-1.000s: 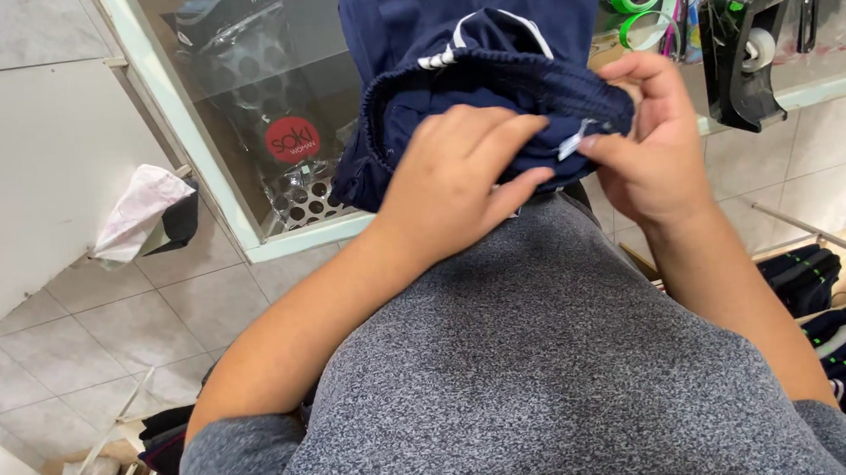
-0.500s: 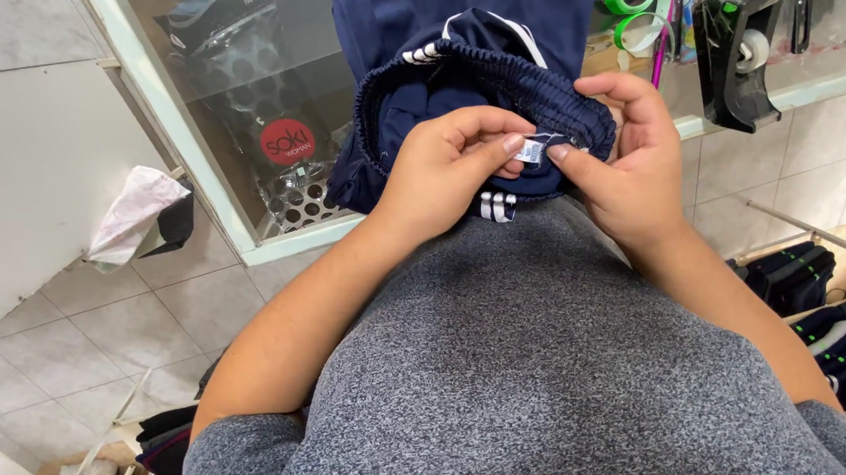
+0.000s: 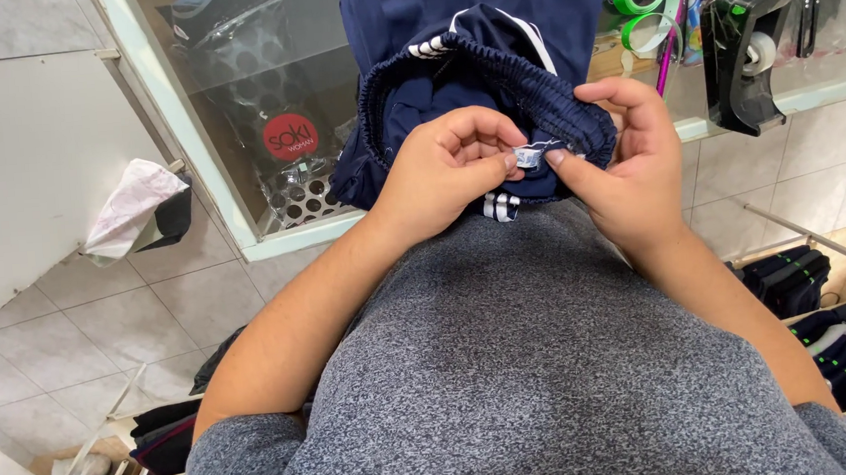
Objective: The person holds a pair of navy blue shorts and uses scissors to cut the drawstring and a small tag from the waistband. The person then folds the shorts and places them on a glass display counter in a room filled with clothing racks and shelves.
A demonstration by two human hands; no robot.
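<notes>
Both hands have closed in since the earlier frame — left hand & right hand now pinch the small white label inside the navy shorts waistband, 12 o'clock, over the glass tabletop. Label's found & pulled out flat — shorts not yet put down.

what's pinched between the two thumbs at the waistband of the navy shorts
In the head view, a small white label sewn inside the elastic waistband sits between the left hand and right hand.
</notes>
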